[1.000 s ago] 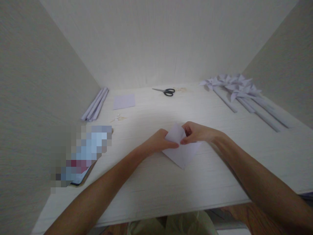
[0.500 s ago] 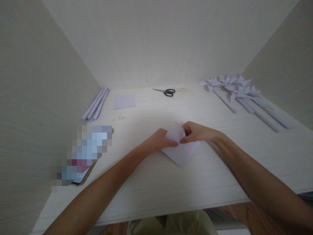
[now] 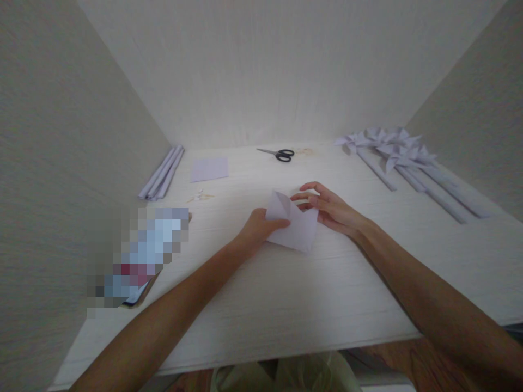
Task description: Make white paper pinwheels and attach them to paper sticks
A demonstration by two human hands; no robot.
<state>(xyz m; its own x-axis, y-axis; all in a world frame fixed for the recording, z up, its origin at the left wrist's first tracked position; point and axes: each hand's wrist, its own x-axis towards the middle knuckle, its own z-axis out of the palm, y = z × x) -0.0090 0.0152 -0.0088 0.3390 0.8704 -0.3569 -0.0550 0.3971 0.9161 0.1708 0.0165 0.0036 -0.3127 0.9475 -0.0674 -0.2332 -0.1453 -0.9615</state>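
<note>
A partly cut pale lilac sheet of paper (image 3: 293, 231) is held up off the table, one flap standing on its left and a notch in its upper edge. My left hand (image 3: 261, 231) pinches it at the left, thumb across the front and the other fingers hidden behind. Against the paper's upper right corner is my right hand (image 3: 330, 209), its fingers stretched out and apart. Whether those fingertips touch the sheet's back cannot be made out.
Black-handled scissors (image 3: 281, 155) lie at the back, near a square lilac sheet (image 3: 210, 169). Paper pinwheels on rolled sticks (image 3: 402, 149) lie at right, several rolled paper tubes (image 3: 163, 173) at left. Small sticks or pins (image 3: 200, 196) and a blurred phone (image 3: 153, 256) are on the left.
The paper has turned and shifted slightly left; its lower point no longer faces me. My right hand has let go of its pinch and spread its fingers. My left hand keeps its hold.
</note>
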